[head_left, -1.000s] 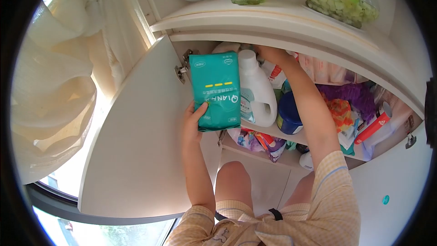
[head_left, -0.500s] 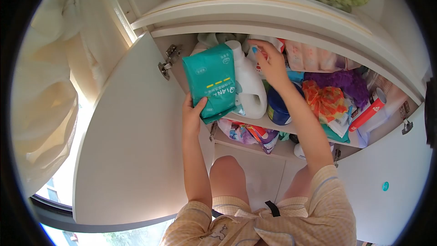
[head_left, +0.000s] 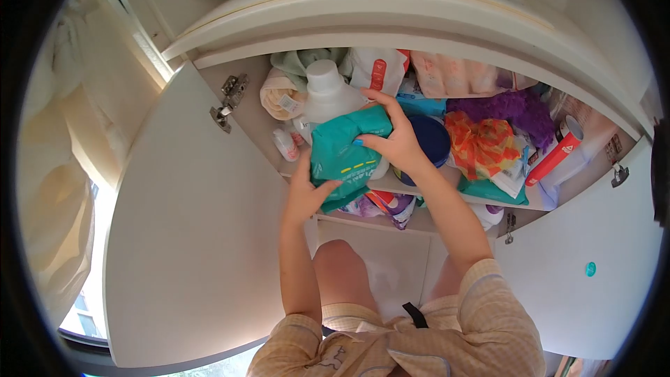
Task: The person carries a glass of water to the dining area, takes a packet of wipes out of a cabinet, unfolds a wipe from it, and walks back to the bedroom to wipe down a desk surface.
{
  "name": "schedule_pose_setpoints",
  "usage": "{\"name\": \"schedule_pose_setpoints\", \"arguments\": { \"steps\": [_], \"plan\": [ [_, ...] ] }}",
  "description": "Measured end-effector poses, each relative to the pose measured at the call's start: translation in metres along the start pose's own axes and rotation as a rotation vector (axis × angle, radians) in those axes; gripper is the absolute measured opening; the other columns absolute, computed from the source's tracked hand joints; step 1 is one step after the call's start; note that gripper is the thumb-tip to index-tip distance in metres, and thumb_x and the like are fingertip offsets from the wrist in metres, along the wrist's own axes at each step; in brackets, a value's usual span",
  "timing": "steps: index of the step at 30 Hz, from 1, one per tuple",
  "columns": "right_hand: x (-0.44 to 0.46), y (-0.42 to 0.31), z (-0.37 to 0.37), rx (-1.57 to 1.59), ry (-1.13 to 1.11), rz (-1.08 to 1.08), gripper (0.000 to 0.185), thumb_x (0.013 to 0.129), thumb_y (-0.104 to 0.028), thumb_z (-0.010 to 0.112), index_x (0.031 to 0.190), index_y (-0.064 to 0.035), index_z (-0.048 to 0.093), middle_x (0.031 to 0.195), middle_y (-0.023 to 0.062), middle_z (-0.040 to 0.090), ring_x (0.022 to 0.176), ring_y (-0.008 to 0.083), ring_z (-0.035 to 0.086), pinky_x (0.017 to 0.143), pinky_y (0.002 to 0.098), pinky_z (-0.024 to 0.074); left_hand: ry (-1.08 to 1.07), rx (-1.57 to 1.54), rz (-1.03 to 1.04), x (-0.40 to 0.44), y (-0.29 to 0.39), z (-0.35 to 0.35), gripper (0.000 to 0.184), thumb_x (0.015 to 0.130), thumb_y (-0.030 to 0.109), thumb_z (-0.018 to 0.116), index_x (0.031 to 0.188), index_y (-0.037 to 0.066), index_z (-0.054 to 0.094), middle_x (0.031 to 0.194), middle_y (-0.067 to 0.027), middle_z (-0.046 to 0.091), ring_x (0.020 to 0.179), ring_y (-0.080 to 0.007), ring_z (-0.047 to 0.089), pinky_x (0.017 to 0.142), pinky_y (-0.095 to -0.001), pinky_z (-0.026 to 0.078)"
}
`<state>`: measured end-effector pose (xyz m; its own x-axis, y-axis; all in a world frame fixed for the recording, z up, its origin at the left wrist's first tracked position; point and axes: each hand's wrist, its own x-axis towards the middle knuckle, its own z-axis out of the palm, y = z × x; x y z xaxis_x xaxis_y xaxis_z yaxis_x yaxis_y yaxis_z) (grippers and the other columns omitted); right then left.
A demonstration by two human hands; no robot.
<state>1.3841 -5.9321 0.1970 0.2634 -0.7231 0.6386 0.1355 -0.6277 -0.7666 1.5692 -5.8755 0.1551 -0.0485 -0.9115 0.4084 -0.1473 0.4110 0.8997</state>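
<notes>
A teal plastic packet (head_left: 349,148) with white lettering and yellow dashes is held between both my hands, in front of the cabinet shelf. My left hand (head_left: 307,187) grips its lower left side, thumb across the front. At its upper right edge my right hand (head_left: 392,136) holds on, with the thumb on the front and the fingers partly hidden. Right behind the packet stands a white jug (head_left: 326,91) with a white cap, its lower part covered. To the right of my right hand is a dark blue tub (head_left: 430,141).
Open cabinet doors stand left (head_left: 188,237) and right (head_left: 572,258). The shelf also bears a rolled cream cloth (head_left: 280,93), a small bottle (head_left: 285,144), an orange-patterned bag (head_left: 481,143), a purple fluffy thing (head_left: 513,115) and a red tube (head_left: 555,160). Colourful packets (head_left: 391,206) lie below.
My right hand has come down from the back of the shelf onto the packet. The packet has moved lower and tilted, baring the jug's cap. The view has shifted slightly.
</notes>
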Motion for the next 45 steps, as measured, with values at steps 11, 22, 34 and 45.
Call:
{"name": "schedule_pose_setpoints", "arguments": {
  "steps": [11,22,34,45],
  "plan": [
    [-0.002,-0.028,-0.002,-0.325,-0.046,0.179,0.037,0.06,-0.007,0.068,0.094,-0.0029,0.054,0.086,0.0121,0.054,0.078,0.0253,0.054,0.069,0.0298,0.0431,-0.002,0.181,-0.384,-0.009,0.049,0.019,0.054,0.065,0.015,0.067,0.109,0.001,0.041,0.106,-0.018,0.049,0.096,-0.0317,0.049,0.079,-0.0337,0.041],
    [0.03,-0.181,0.018,-0.554,-0.097,0.694,0.038,0.063,-0.016,0.069,0.089,-0.0062,0.042,0.087,0.0123,0.053,0.079,0.0302,0.053,0.067,0.0346,0.0416,0.192,1.094,-0.091,0.011,0.268,-0.073,0.037,0.071,0.015,0.059,0.104,0.003,0.047,0.104,-0.0173,0.048,0.099,-0.0331,0.044,0.08,-0.0402,0.039],
    [-0.018,-0.257,0.017,-0.564,-0.065,0.714,0.032,0.064,-0.011,0.066,0.08,-0.0026,0.04,0.076,0.0129,0.045,0.069,0.0283,0.046,0.06,0.0354,0.0377,-0.038,1.002,-0.997,-0.038,0.289,-0.11,0.038,0.068,0.019,0.049,0.095,-0.005,0.039,0.081,-0.0242,0.057,0.079,-0.0395,0.055,0.071,-0.0444,0.044],
    [-0.083,-0.327,-0.107,-0.814,0.227,0.774,0.044,0.063,-0.014,0.062,0.103,-0.0009,0.048,0.087,0.0197,0.053,0.08,0.0341,0.053,0.072,0.0381,0.0429,0.375,0.05,-1.05,0.04,0.255,0.071,0.048,0.073,0.016,0.053,0.107,-0.002,0.024,0.091,-0.0209,0.046,0.069,-0.0277,0.053,0.053,-0.0423,0.055]
  ]
}}
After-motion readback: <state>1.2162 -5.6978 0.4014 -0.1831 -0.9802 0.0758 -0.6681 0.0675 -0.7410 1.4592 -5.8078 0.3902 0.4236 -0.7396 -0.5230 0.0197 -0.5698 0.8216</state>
